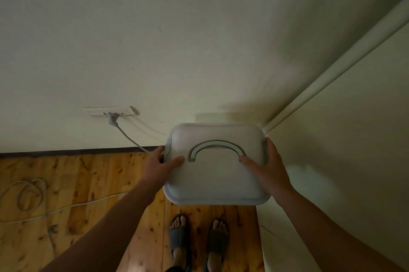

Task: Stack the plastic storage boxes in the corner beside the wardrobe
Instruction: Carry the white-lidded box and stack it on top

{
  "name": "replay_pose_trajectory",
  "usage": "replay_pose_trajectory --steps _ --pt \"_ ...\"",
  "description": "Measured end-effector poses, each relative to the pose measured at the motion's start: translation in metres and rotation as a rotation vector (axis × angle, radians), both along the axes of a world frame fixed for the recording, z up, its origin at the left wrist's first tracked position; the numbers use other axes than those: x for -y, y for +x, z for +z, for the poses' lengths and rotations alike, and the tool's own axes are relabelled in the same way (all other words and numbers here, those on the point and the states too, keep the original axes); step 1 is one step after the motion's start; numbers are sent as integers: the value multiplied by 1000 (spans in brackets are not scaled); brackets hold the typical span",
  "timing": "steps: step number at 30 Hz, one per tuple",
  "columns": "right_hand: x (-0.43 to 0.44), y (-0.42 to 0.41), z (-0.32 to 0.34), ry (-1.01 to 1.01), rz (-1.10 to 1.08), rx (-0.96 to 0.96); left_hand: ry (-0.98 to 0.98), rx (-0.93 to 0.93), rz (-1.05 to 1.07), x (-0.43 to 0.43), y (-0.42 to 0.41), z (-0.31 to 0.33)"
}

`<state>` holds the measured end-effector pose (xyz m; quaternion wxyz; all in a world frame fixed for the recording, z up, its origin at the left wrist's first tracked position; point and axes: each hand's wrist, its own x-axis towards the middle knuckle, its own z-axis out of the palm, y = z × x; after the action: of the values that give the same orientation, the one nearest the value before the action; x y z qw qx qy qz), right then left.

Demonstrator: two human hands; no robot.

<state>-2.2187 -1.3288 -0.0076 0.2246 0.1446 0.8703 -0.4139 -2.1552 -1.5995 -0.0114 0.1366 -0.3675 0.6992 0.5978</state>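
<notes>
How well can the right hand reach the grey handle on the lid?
Probably yes: the right hand grips the storage box at its right edge, its thumb tip lies beside the handle, and nothing covers it.

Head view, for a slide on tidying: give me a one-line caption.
A lidded storage box held at its sides by the left hand and right hand, near the wardrobe.

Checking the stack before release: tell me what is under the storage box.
The storage box covers whatever lies directly beneath; another box there cannot be seen. Past the near edge only wooden floor and slippered feet show.
</notes>
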Motion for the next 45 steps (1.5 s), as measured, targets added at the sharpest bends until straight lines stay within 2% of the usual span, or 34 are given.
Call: replay_pose_trajectory --steps 12,21,32,45 --pt "7 -14 -95 -33 -37 46 28 27 -13 12 -13 -100" --pt "13 -34 -144 -49 -35 79 44 34 -13 21 -29 -151" --pt "22 -49 -176 -11 1 114 45 66 -12 28 -43 -177" --pt "22 -52 -181 -22 -20 117 53 39 6 29 -48 -182"
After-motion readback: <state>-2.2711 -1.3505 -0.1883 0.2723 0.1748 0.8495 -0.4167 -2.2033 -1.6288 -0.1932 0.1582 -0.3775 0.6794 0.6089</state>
